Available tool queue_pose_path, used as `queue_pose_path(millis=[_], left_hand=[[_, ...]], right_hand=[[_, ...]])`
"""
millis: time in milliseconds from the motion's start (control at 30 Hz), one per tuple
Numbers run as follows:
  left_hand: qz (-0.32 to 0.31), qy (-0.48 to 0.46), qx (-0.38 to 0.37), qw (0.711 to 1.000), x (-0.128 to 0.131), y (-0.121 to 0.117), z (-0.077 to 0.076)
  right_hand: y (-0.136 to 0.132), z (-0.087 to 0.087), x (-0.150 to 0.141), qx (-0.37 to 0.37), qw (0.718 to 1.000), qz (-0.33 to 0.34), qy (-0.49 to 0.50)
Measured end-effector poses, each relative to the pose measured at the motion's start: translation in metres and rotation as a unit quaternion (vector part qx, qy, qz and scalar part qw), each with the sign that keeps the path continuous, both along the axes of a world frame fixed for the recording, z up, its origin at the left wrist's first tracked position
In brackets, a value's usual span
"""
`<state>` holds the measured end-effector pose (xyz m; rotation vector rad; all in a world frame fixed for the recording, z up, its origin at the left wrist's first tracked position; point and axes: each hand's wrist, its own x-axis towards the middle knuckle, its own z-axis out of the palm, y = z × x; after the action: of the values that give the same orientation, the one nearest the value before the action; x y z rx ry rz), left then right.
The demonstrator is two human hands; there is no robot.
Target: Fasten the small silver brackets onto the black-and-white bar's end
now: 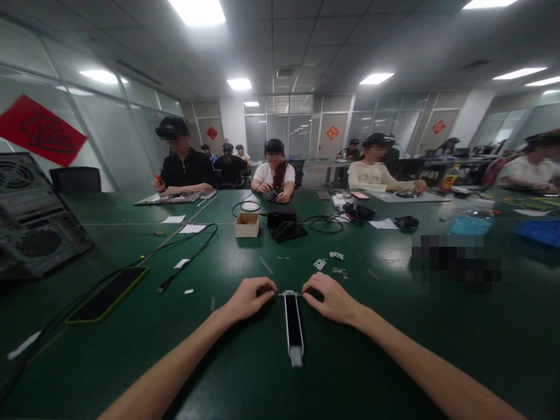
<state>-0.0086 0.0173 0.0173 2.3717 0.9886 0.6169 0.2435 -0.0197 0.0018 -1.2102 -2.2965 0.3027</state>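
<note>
A long, narrow black piece with a white frame (294,324) lies on the green table, pointing toward me, with a grey block at its near end. Thin rod-like ends stick out sideways from its far end. My left hand (250,298) pinches the left rod end between thumb and fingers. On the other side, my right hand (329,296) is closed in the same way on the right rod end. What these ends are exactly is too small to tell. Just beyond my right hand lie small metal plates (320,264) and several tiny metal parts (339,271).
A phone with a green edge (108,295) and a black cable (192,256) lie to the left, near a computer case (39,216). Ahead stand a small cardboard box (247,226) and a black box (281,216). Several people sit across the table. A blue tray (540,231) is at right.
</note>
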Motion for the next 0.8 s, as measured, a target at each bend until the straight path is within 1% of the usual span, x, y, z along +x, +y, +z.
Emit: queue_pose_path(millis=[233,367,667,800], left_hand=[[0.006,-0.03,-0.025,0.999,0.002,0.0005,-0.0052],[-0.01,-0.038,-0.031,0.999,0.0012,0.003,-0.0074],[-0.026,-0.041,-0.024,0.999,0.0035,0.0023,-0.0093],[0.005,-0.027,-0.009,1.0,0.0039,0.0028,-0.0096]], right_hand=[[0.0019,-0.0036,0.0009,-0.006,1.0,0.009,-0.01],[0.0029,-0.0059,0.0009,-0.016,1.0,0.006,-0.003],[0.0031,-0.0073,-0.0019,-0.002,1.0,0.005,0.003],[0.0023,-0.0067,-0.0018,-0.015,1.0,0.003,0.007]])
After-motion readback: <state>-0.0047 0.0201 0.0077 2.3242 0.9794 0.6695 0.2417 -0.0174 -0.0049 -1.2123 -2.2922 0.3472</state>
